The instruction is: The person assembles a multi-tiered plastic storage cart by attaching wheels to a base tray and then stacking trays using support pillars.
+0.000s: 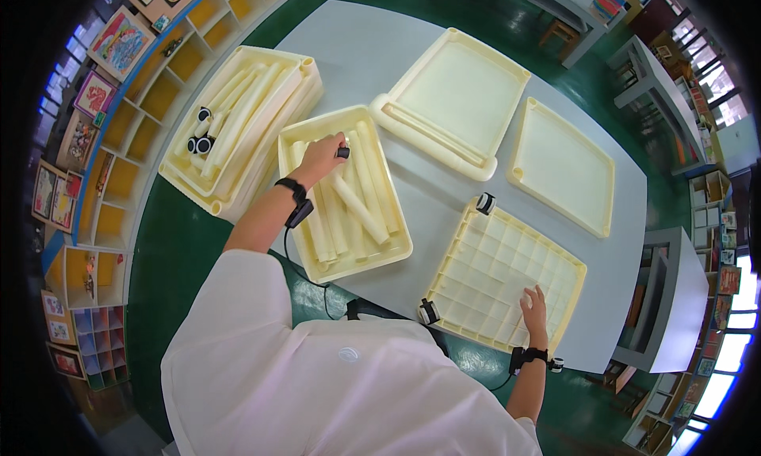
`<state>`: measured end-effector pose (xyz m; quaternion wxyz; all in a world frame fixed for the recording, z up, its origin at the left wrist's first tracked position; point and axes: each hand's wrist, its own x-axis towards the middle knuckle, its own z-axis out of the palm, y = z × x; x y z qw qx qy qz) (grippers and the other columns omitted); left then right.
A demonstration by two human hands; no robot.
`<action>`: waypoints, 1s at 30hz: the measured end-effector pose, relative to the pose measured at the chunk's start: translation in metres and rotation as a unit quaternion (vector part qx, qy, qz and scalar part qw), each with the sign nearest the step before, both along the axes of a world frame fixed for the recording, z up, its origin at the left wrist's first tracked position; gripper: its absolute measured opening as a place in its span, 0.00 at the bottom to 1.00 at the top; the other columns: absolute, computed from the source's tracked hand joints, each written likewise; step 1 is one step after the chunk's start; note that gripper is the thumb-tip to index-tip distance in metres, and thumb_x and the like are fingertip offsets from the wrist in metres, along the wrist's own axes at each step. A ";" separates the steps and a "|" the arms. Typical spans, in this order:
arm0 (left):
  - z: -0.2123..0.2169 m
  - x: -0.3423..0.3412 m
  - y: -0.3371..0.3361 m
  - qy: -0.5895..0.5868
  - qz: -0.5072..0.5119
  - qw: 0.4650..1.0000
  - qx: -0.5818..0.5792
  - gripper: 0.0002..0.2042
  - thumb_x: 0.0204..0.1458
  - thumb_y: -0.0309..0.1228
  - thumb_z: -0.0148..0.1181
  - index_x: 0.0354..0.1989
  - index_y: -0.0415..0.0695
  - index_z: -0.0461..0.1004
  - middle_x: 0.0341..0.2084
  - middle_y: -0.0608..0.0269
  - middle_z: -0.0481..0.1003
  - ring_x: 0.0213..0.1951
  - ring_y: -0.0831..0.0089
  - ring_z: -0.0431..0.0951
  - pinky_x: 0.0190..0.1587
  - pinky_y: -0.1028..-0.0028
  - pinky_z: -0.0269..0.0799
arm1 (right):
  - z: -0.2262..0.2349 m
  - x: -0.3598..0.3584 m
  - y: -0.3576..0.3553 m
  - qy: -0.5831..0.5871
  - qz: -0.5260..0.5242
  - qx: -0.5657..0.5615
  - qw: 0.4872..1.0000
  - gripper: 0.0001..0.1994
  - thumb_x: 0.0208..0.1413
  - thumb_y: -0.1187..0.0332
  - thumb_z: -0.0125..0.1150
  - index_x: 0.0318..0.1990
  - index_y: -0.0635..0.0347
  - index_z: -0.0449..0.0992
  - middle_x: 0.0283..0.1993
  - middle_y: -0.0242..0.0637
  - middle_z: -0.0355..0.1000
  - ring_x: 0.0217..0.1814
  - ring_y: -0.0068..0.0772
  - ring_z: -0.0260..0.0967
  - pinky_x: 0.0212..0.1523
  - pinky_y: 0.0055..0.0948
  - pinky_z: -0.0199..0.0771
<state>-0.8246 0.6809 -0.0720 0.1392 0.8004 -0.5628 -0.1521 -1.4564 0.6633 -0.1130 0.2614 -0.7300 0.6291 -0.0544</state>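
Note:
My left hand (321,158) is closed on a small black caster wheel (342,152), above a cream plastic bin (402,228) of loose cream tubes (355,202). My right hand (536,309) has its fingers apart at the right part of a cream ribbed panel (487,274), which lies with its grid side up; whether the fingertips touch it I cannot tell. Black-and-white casters show at the panel's corners: one caster (485,203) at the far left, another (429,311) at the near left, and a third (556,365) by my right wrist.
Left of the bin stands a deeper stack of cream trays (238,188) with tubes and several casters (204,145) in it. Two shallow cream trays (468,87) (567,171) lie at the back of the grey table (333,32). Cubby shelves (151,99) curve along the left.

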 end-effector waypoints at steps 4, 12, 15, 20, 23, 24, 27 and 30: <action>0.045 -0.046 0.020 0.128 -0.012 0.977 -0.168 0.18 0.36 0.25 0.65 0.37 0.45 0.65 0.35 0.63 0.72 0.38 0.66 0.73 0.39 0.68 0.67 | 0.031 0.025 -0.016 -0.104 0.075 -0.016 0.992 0.14 0.51 0.69 0.54 0.46 0.59 0.70 0.50 0.44 0.66 0.50 0.44 0.65 0.47 0.34 0.66; 0.113 -0.234 -0.004 0.237 -0.296 0.884 -0.273 0.19 0.33 0.21 0.67 0.37 0.43 0.70 0.40 0.63 0.71 0.40 0.69 0.72 0.39 0.74 0.70 | 0.105 0.117 -0.028 -0.377 0.097 0.433 0.813 0.31 0.58 0.42 0.30 0.52 0.60 0.66 0.41 0.41 0.70 0.39 0.35 0.73 0.37 0.26 0.72; 0.108 -0.288 -0.024 0.213 -0.406 0.848 -0.264 0.19 0.33 0.20 0.65 0.37 0.43 0.70 0.40 0.62 0.71 0.39 0.65 0.73 0.42 0.72 0.71 | 0.099 0.135 -0.034 -0.509 0.012 0.550 0.663 0.37 0.53 0.36 0.31 0.51 0.62 0.65 0.40 0.43 0.71 0.38 0.39 0.73 0.37 0.29 0.73; 0.096 -0.346 -0.040 0.258 -0.405 0.853 -0.204 0.19 0.35 0.20 0.62 0.39 0.48 0.70 0.39 0.66 0.74 0.41 0.66 0.74 0.52 0.66 0.66 | 0.072 0.116 -0.048 -0.679 -0.103 0.573 0.446 0.29 0.56 0.42 0.36 0.44 0.61 0.68 0.37 0.44 0.72 0.40 0.41 0.72 0.38 0.36 0.74; 0.078 -0.358 -0.043 0.259 -0.438 0.838 -0.199 0.20 0.37 0.20 0.59 0.41 0.52 0.70 0.37 0.70 0.74 0.41 0.70 0.74 0.57 0.59 0.58 | 0.062 0.097 -0.048 -0.703 -0.134 0.566 0.408 0.20 0.57 0.50 0.44 0.37 0.59 0.71 0.36 0.41 0.72 0.40 0.39 0.72 0.38 0.42 0.74; 0.072 -0.360 -0.042 0.231 -0.463 0.837 -0.178 0.18 0.38 0.20 0.58 0.40 0.52 0.70 0.38 0.70 0.74 0.42 0.71 0.74 0.58 0.59 0.56 | 0.059 0.093 -0.047 -0.685 -0.162 0.548 0.452 0.18 0.56 0.51 0.45 0.39 0.58 0.70 0.37 0.39 0.71 0.40 0.36 0.71 0.38 0.40 0.74; 0.066 -0.367 -0.047 0.198 -0.516 0.815 -0.175 0.13 0.41 0.20 0.54 0.35 0.51 0.71 0.37 0.70 0.74 0.44 0.71 0.73 0.59 0.59 0.54 | 0.064 0.085 -0.047 -0.652 -0.231 0.518 0.503 0.14 0.57 0.56 0.47 0.41 0.57 0.69 0.36 0.35 0.70 0.36 0.32 0.69 0.41 0.37 0.73; 0.064 -0.371 -0.053 0.114 -0.545 0.784 -0.273 0.10 0.41 0.19 0.53 0.32 0.48 0.71 0.34 0.68 0.74 0.44 0.68 0.73 0.56 0.62 0.58 | 0.070 0.067 -0.048 -0.684 -0.259 0.493 0.471 0.12 0.56 0.59 0.50 0.38 0.59 0.68 0.31 0.37 0.69 0.35 0.34 0.69 0.39 0.36 0.73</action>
